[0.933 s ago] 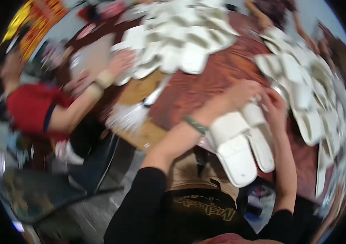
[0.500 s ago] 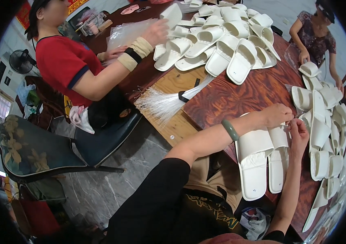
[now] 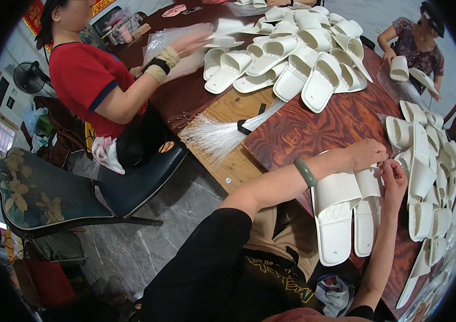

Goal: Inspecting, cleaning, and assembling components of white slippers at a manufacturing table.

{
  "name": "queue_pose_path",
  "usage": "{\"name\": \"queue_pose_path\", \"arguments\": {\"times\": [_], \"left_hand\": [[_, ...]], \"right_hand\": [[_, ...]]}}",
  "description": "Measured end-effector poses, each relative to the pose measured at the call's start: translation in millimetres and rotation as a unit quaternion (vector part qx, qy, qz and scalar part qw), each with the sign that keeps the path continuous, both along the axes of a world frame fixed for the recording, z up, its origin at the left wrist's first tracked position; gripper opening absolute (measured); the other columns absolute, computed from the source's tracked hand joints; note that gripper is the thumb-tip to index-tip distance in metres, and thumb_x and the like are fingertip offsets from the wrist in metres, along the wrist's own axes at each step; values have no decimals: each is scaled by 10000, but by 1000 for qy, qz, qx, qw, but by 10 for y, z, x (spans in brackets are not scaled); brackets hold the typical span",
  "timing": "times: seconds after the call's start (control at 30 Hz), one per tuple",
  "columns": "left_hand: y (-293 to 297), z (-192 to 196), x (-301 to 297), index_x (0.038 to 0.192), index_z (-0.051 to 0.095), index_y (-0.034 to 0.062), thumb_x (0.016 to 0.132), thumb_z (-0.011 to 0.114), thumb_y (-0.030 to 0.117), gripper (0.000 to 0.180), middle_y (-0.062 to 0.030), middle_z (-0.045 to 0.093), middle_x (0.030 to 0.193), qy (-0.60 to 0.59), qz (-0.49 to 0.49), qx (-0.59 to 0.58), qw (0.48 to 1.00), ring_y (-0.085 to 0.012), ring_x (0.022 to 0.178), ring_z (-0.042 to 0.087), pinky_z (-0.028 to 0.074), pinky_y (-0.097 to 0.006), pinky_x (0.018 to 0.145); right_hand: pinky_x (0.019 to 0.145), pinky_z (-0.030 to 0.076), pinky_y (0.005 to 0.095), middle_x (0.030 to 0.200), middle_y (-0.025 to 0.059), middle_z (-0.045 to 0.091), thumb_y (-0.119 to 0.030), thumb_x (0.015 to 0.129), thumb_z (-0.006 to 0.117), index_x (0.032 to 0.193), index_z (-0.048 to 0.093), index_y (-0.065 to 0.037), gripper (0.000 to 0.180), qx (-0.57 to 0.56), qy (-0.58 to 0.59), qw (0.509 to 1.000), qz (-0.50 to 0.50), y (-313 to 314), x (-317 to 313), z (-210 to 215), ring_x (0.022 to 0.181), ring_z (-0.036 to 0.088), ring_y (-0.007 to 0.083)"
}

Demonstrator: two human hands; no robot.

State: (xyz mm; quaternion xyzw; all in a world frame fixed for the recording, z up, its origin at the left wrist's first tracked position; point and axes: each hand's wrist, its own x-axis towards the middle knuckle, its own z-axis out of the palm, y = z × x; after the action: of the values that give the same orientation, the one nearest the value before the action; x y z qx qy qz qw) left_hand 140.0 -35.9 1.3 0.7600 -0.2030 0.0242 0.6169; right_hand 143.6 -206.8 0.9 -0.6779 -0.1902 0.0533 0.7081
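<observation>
Two white slippers lie side by side in front of me on the reddish wooden table, a left slipper and a right slipper. My left hand, with a green bangle on its wrist, is over the far, toe ends of the slippers, fingers closed in a pinch. My right hand pinches close beside it at the right slipper's outer edge. Whatever is between the fingertips is too fine to make out. Left of the slippers lies a bundle of thin clear plastic strands, held by a black band.
A heap of white slippers covers the far table; more slippers line the right side. At left, a co-worker in red handles slippers over plastic bags. Another person holds slippers at far right. An upholstered chair stands left.
My hands stay pinched together at nearly the same spot. The co-worker in red has lowered a slipper toward the bags. The person at far right has lifted slippers off the table.
</observation>
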Motion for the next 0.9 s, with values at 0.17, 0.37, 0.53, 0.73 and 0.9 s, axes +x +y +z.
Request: {"name": "queue_pose_path", "arguments": {"times": [0.17,0.37,0.53,0.73,0.9], "left_hand": [[-15,-26,5,764,621,9,836,483,264,299,-76,641,743,-18,4,4,1000,-175,728,597,452,-318,688],[9,-5,-4,757,620,8,842,474,249,294,-94,641,749,-24,22,38,999,-182,734,603,456,-325,695],[372,233,73,747,618,23,861,478,206,256,-83,613,710,-116,203,-93,968,-169,672,588,463,-315,657],[1154,937,-1578,1081,522,10,906,490,171,240,-83,573,922,-216,330,-417,819,-131,782,542,474,-241,668],[1323,1541,-2323,998,546,-11,826,540,209,280,-47,482,689,-386,115,-132,906,-142,605,469,345,-243,487]], "right_hand": [[643,422,194,763,27,594,-103,891,580,898,596,16,121,5,-15,1000,5,-28,40,-30,660,517,66],[682,432,198,821,22,603,-124,896,579,955,602,9,148,-12,-19,1000,-10,-40,102,-122,736,538,73],[768,435,191,942,5,607,-173,899,576,1078,598,-4,247,61,95,991,-74,63,27,84,870,547,64],[791,425,220,974,13,621,-270,890,579,1051,624,-19,302,-66,51,995,54,-107,174,-50,889,547,84],[695,445,209,862,-15,604,-285,907,557,963,634,-58,247,25,143,987,64,-228,202,-122,781,545,62]]}}
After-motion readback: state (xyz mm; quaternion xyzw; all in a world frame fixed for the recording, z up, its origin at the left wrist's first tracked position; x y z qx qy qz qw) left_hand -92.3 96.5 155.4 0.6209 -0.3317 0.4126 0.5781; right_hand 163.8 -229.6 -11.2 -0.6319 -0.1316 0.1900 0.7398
